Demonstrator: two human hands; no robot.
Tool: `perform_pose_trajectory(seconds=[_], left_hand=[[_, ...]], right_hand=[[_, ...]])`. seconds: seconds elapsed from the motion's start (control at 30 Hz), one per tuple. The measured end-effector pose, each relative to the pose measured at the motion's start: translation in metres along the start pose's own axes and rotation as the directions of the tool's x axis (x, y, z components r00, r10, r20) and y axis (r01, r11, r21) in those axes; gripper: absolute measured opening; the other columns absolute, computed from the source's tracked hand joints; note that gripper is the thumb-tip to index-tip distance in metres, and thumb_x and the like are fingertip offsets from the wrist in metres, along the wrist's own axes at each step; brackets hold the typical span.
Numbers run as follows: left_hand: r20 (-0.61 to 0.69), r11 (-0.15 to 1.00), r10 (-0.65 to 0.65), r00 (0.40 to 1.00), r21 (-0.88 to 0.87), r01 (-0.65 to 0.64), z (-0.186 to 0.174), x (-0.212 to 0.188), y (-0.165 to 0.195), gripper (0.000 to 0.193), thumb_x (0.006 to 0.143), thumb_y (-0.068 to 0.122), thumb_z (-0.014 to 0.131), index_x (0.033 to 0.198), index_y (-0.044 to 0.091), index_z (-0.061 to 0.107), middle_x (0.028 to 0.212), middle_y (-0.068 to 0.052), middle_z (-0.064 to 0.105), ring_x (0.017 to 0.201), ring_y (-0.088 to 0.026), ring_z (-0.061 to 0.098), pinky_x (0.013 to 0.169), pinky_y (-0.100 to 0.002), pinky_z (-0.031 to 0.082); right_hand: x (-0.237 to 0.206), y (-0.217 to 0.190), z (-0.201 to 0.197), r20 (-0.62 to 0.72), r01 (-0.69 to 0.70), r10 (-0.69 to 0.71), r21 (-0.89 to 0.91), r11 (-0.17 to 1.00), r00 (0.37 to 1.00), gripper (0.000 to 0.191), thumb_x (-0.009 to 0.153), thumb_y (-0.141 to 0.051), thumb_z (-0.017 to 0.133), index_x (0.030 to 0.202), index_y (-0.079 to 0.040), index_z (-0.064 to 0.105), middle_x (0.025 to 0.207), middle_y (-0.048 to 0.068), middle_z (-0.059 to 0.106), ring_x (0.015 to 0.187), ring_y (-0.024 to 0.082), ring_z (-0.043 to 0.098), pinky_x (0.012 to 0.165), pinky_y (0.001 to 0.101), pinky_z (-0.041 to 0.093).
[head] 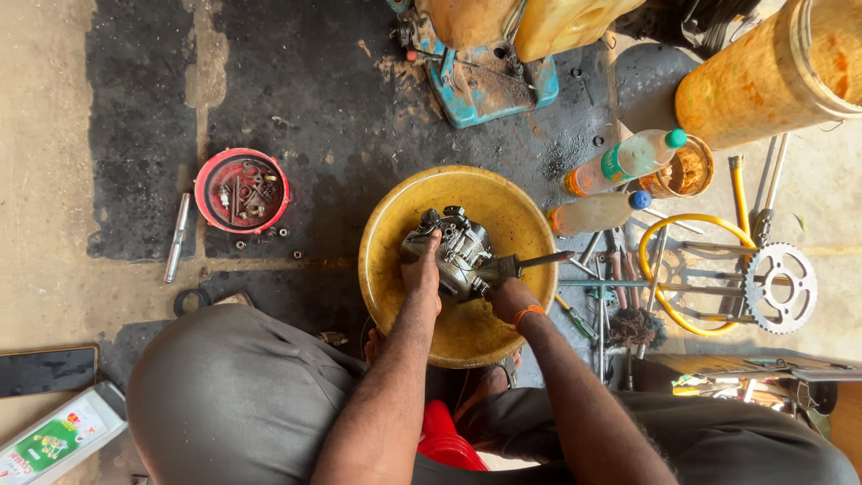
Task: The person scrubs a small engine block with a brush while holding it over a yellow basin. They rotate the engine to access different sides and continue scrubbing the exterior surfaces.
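Note:
A grey metal carburetor [453,251] sits over a wide yellow plastic basin [521,216] on the oily floor. My left hand [422,269] grips the carburetor's left side and steadies it. My right hand [507,292], with an orange band at the wrist, holds a screwdriver [530,264] whose dark handle points right while the tip end meets the carburetor's lower right side. Both forearms reach in from the bottom of the view, between my knees.
A red round tray [242,190] of bolts lies left, with a metal rod [177,238] beside it. Two plastic bottles [620,163], a chain sprocket [779,287], a yellow hose loop [696,224] and several hand tools lie right. A blue machine base [485,85] stands behind the basin.

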State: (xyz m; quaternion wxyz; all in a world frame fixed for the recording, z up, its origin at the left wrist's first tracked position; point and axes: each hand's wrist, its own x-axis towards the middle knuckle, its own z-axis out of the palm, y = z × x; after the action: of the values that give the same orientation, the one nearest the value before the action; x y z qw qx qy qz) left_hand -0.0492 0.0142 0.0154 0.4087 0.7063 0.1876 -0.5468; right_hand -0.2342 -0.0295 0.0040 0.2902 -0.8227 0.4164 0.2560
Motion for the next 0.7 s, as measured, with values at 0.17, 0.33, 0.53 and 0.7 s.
perform_pose_trajectory(seconds=[0.17,0.33,0.53,0.7], left_hand=[[0.145,0.998,0.061,0.988,-0.034,-0.056,-0.019,-0.027,0.01,0.103,0.068,0.06,0.076,0.156,0.016,0.043,0.156,-0.01,0.048,0.141,-0.028,0.046,0.119,-0.058,0.029],[0.549,0.972,0.114,0.828,-0.233,0.021,-0.044,-0.073,0.027,0.075,0.073,0.055,0.074,0.134,0.013,0.062,0.129,-0.011,0.067,0.115,-0.029,0.064,0.1,-0.053,0.049],[0.729,0.882,0.311,0.61,-0.46,0.1,-0.063,-0.141,0.031,0.057,0.076,0.043,0.075,0.122,0.01,0.068,0.112,-0.01,0.074,0.098,-0.028,0.071,0.091,-0.047,0.059],[0.689,0.8,0.417,0.593,-0.588,0.121,-0.074,-0.179,0.012,0.052,0.08,0.037,0.074,0.123,0.01,0.067,0.112,-0.008,0.073,0.099,-0.025,0.071,0.09,-0.043,0.06]], right_hand=[[-0.047,0.025,-0.026,0.019,-0.13,0.13,0.239,0.962,0.991,0.033,0.089,-0.037,0.064,0.112,-0.016,0.075,0.096,0.012,0.078,0.089,0.032,0.075,0.079,0.0445,0.059],[-0.143,0.014,-0.1,-0.313,-0.029,0.104,0.237,0.971,0.944,0.041,0.099,-0.046,0.058,0.121,-0.013,0.071,0.099,0.018,0.075,0.094,0.038,0.073,0.084,0.0486,0.055],[-0.255,-0.041,-0.126,-0.427,0.113,0.055,0.359,0.927,0.902,0.039,0.105,-0.041,0.053,0.109,-0.008,0.074,0.078,0.018,0.068,0.077,0.038,0.062,0.077,0.0521,0.044],[-0.284,-0.117,-0.099,-0.298,0.121,0.136,0.704,0.7,0.945,0.04,0.107,-0.04,0.054,0.102,-0.005,0.072,0.069,0.014,0.052,0.057,0.021,0.048,0.057,0.042,0.041]])
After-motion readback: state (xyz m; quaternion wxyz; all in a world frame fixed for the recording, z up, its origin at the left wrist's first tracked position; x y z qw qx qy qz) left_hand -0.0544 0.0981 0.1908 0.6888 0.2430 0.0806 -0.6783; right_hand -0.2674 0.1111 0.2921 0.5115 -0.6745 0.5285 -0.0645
